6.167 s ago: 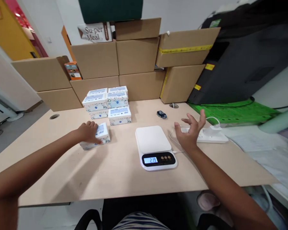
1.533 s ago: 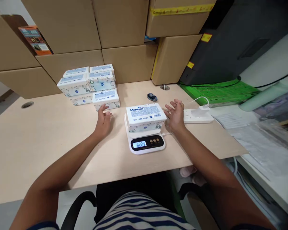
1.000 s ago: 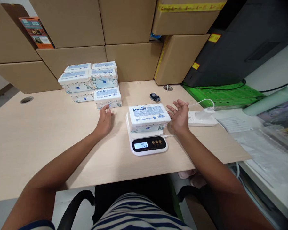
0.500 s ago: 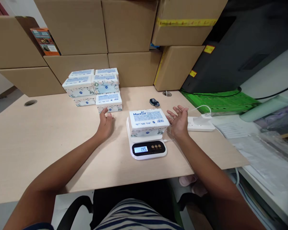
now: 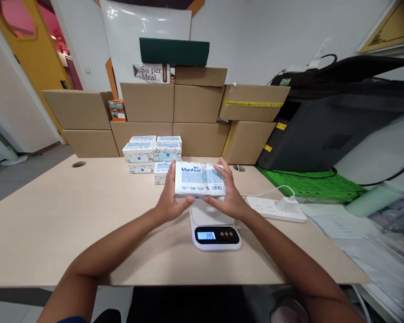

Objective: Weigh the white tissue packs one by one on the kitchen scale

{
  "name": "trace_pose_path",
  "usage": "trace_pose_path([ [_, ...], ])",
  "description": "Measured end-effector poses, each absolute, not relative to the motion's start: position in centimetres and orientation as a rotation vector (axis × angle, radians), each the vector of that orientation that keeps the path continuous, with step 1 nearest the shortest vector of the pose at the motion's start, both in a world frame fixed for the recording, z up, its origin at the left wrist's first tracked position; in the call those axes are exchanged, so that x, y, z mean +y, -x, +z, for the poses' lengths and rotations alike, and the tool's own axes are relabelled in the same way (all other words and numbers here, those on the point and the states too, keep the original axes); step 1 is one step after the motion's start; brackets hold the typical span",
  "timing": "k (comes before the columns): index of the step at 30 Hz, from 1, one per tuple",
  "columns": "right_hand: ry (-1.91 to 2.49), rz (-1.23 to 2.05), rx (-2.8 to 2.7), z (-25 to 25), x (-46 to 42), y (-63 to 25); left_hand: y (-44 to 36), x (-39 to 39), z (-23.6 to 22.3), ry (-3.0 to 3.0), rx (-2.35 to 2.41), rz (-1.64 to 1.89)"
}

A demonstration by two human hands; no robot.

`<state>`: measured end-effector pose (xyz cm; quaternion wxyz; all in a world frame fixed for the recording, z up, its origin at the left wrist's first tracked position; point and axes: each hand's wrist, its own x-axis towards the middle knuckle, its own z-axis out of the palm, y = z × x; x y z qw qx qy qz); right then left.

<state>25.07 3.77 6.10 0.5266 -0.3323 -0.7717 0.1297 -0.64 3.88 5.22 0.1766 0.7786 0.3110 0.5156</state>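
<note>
Between both hands I hold a white pack of tissues (image 5: pixel 198 178) with blue "Manhua" print, raised above the kitchen scale (image 5: pixel 212 215). My left hand (image 5: pixel 171 197) grips its left end, thumb along the lower front edge. Its right end is held by my right hand (image 5: pixel 228 194), fingers over the top and thumb at the front. The scale's lit display (image 5: pixel 206 235) reads 145. Behind my left hand, several more tissue packs (image 5: pixel 139 151) are stacked; one front pack (image 5: pixel 160 174) is partly hidden by the held pack.
Cardboard boxes (image 5: pixel 148 102) line the back of the table (image 5: pixel 87 215). On the right are a white power strip (image 5: pixel 272 208) with a cable, a green plastic pallet (image 5: pixel 309 186) and a large dark printer (image 5: pixel 323 130). A cable hole (image 5: pixel 78 164) opens at the table's left.
Both hands have closed on the tissue pack and lifted it off the scale. The head view has tilted up, showing more of the wall and the box tops.
</note>
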Motion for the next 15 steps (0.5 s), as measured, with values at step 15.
trace_pose_path([
  [15, 1.293, -0.249, -2.406, 7.6, 17.4, -12.7, 11.5, 13.6, 1.7, -1.835, 1.673, 1.171],
])
